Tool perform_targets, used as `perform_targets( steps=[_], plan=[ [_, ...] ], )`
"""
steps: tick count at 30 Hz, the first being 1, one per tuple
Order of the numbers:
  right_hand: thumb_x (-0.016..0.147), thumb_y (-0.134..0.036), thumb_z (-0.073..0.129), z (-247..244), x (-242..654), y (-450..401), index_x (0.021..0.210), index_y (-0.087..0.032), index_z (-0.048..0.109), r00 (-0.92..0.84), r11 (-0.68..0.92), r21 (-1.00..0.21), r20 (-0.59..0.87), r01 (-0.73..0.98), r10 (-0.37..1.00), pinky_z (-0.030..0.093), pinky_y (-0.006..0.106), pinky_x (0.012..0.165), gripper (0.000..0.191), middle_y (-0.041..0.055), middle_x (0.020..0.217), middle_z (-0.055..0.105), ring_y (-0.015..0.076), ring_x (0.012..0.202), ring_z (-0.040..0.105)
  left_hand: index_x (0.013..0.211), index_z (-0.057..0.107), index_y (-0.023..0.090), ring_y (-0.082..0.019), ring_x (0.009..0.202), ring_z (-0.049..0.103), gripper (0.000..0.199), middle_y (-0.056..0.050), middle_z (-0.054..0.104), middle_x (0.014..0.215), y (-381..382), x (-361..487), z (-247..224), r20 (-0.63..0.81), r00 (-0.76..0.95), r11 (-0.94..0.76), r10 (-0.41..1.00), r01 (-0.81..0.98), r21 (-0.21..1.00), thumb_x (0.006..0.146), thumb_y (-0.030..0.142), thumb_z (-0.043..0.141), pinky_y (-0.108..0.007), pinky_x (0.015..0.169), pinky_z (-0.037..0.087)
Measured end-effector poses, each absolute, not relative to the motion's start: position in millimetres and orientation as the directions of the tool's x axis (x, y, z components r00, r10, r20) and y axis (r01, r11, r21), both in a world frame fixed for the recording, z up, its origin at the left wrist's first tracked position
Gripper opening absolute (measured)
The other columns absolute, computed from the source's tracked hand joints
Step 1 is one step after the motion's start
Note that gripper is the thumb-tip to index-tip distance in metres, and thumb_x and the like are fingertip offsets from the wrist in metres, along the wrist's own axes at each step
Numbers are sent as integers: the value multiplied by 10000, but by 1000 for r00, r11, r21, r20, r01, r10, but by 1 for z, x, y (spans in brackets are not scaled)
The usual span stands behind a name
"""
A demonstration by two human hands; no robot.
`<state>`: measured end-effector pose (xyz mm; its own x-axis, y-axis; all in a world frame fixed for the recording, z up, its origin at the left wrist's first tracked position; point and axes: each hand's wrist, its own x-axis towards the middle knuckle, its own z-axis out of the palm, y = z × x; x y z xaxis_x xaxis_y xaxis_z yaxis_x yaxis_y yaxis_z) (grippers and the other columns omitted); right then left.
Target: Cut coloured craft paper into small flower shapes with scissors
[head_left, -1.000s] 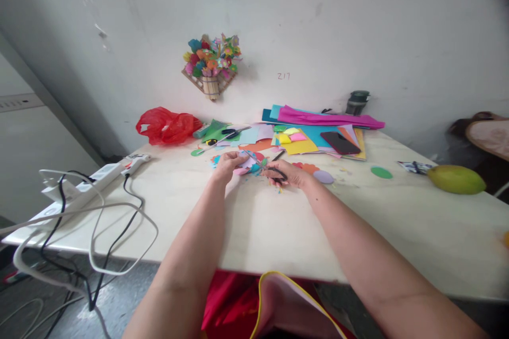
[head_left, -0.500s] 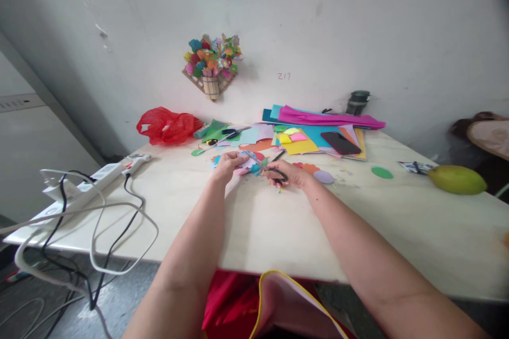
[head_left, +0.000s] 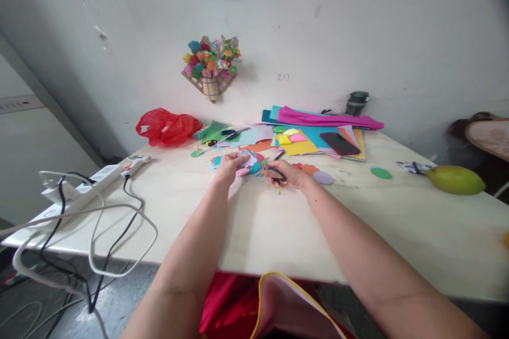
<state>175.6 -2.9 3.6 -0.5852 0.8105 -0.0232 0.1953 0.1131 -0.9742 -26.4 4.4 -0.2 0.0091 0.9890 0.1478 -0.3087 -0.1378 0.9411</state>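
Observation:
Between finger and thumb, my left hand (head_left: 230, 165) pinches a small lilac paper piece (head_left: 249, 159) over the middle of the table. Dark-handled scissors (head_left: 280, 173) are in my right hand (head_left: 289, 173), their blades pointing left toward the lilac paper. Whether the blades touch the paper is too small to tell. Under and around both hands lie blue, pink and red paper cutouts and tiny scraps. Orange scalloped cutouts (head_left: 308, 168) and a lilac oval (head_left: 323, 177) rest just right of my right hand.
Behind the hands are coloured sheets (head_left: 302, 148), a phone (head_left: 340, 143), other scissors (head_left: 230, 133) and a red plastic bag (head_left: 167, 127). A power strip (head_left: 99, 173) with loose cables lies left. At right sit a green oval (head_left: 380, 172) and a yellow-green fruit (head_left: 456, 179).
The lilac paper in my left hand has turned slightly, and the scissor blades show less over it. Both hands stay in nearly the same place.

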Motion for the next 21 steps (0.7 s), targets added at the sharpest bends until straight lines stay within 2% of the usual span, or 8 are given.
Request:
perform_targets(
  steps=[12,21],
  plan=[
    [735,-363,666,12,174,-10,696,-168,520,-564,95,-980,-20,173,825,244,184,343,247,-25,499,570,70,372,456,564,607,131,-90,471,546,373,-8,601,527,2,-22,4,160,-18,-158,987,-313,937,447,343,890,-217,494,471],
    [752,-406,691,0,179,1,721,-158,540,-629,136,-972,-15,192,777,221,182,337,292,-22,511,580,62,364,451,537,604,136,-102,463,544,337,0,565,498,2,-29,5,196,32,-182,980,-248,952,491,337,869,-228,484,451]
  ],
)
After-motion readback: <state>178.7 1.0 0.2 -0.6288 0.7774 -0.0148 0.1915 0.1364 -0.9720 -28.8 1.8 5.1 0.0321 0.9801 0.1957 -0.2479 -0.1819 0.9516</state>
